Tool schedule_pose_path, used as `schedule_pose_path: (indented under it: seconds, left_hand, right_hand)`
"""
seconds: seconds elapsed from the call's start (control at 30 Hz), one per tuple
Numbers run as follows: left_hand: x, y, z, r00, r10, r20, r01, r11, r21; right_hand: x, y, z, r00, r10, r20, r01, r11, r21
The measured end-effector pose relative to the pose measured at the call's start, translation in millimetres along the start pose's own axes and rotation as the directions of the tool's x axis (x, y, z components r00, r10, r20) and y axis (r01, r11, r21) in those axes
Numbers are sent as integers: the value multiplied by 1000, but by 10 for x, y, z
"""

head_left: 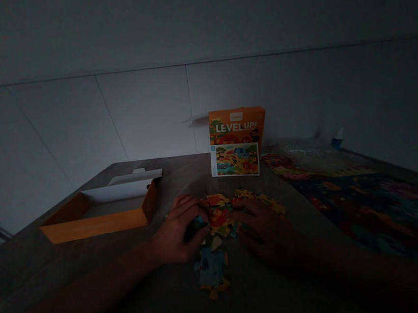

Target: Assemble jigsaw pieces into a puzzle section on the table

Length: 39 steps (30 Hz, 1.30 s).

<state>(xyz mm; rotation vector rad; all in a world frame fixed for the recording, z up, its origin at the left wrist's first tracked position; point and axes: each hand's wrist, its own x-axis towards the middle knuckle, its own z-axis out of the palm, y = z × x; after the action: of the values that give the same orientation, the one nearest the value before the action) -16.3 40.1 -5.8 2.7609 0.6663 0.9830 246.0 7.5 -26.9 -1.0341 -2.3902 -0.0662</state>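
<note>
A loose pile of jigsaw puzzle pieces [219, 218], red, yellow and green, lies on the table between my hands. At its left side my left hand [176, 231] curves over the pieces, thumb and fingers apart, with a blue piece [199, 221] visible in the gap. My right hand [261, 227] reaches over the pile's right side, its fingers spread and touching or just above the pieces. Nearer to me lies a joined blue section of puzzle [211, 268] with yellow-orange pieces at its edge. Dim light hides which pieces the fingertips touch.
An orange open box [98, 225] stands at the left. Behind the pile, a picture card [235, 160] leans against an orange "LEVEL UP!" box [237, 124]. On the right lie a dark colourful puzzle [376, 201], clear plastic wrapping [304, 150] and a small blue-and-white bottle [337, 138].
</note>
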Motion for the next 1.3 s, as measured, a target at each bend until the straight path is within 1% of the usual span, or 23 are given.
schedule_pose_path:
  seconds: [0.07, 0.1, 0.13, 0.17, 0.2, 0.23, 0.27, 0.3, 0.33, 0.37, 0.4, 0.53, 0.6, 0.67, 0.8, 0.87, 0.97, 1.07, 1.13, 1.2, 1.23, 1.3]
  left_hand:
    - [-9, -9, 9, 999, -1, -38, 0, 1000, -14]
    - [-16, -15, 16, 998, -8, -56, 7, 1000, -17]
    - [-24, -22, 24, 997, -20, -71, 18, 1000, -23]
    - [-32, -29, 32, 996, -34, -85, 32, 999, -30]
    - [-40, -36, 39, 994, -49, -94, 46, 998, -38]
    - [-47, -43, 46, 994, -62, -93, 58, 997, -43]
    - [-51, -50, 51, 994, -72, -88, 68, 997, -44]
    - [-53, -57, 55, 994, -75, -82, 72, 997, -42]
    - [-52, -65, 57, 994, -74, -77, 71, 997, -40]
    - [-50, -71, 57, 995, -70, -75, 67, 997, -42]
    - [-45, -78, 54, 994, -70, -81, 66, 996, -52]
    - [-30, -101, 41, 985, -72, -154, 58, 994, -96]
    - [-33, -117, 44, 978, -67, -198, 56, 997, -60]
    - [-44, -137, 57, 970, -40, -240, 41, 999, -2]
    - [-72, -153, 77, 950, 105, -295, -91, 994, 59]
    - [-80, -127, 64, 938, 174, -300, -161, 985, 69]
    - [-81, -56, 28, 934, 258, -246, -243, 966, 91]
    - [-83, -2, 17, 941, 287, -182, -275, 957, 90]
    - [-92, 8, 31, 953, 240, -183, -232, 970, 66]
    - [-107, 4, 46, 971, 165, -172, -163, 986, 26]
    - [-114, 0, 49, 982, 128, -137, -129, 992, -1]
    - [-119, -3, 43, 997, 75, -24, -76, 995, -57]
  right_hand:
    - [-10, -21, -41, 998, -65, -6, 65, 998, 8]
    - [-12, -44, -80, 993, -117, 1, 117, 993, 23]
    - [-13, -76, -129, 982, -186, 19, 185, 981, 51]
    - [-10, -114, -183, 961, -272, 58, 266, 959, 94]
    - [-6, -155, -239, 925, -364, 107, 346, 926, 153]
    - [0, -197, -291, 877, -451, 167, 412, 883, 226]
    - [7, -237, -335, 822, -523, 223, 452, 840, 301]
    - [14, -270, -366, 779, -567, 268, 463, 808, 364]
    - [20, -294, -384, 757, -583, 297, 452, 794, 406]
    - [26, -308, -387, 757, -576, 309, 433, 796, 423]
    - [31, -311, -378, 772, -552, 315, 410, 811, 416]
    - [36, -250, -280, 850, -430, 306, 343, 891, 298]
    - [27, -211, -235, 881, -375, 288, 309, 918, 249]
    - [14, -185, -208, 901, -334, 277, 280, 935, 218]
    - [-11, -165, -189, 913, -252, 321, 204, 963, 175]
    - [-19, -161, -184, 918, -233, 321, 191, 969, 157]
    - [-29, -155, -178, 925, -233, 300, 195, 969, 153]
    - [-42, -143, -167, 932, -238, 275, 193, 965, 181]
    - [-49, -127, -158, 946, -256, 199, 215, 955, 203]
    - [-49, -109, -152, 965, -259, 41, 243, 942, 231]
    - [-45, -100, -153, 968, -244, -53, 249, 936, 250]
    - [-28, -83, -159, 959, -187, -215, 244, 927, 284]
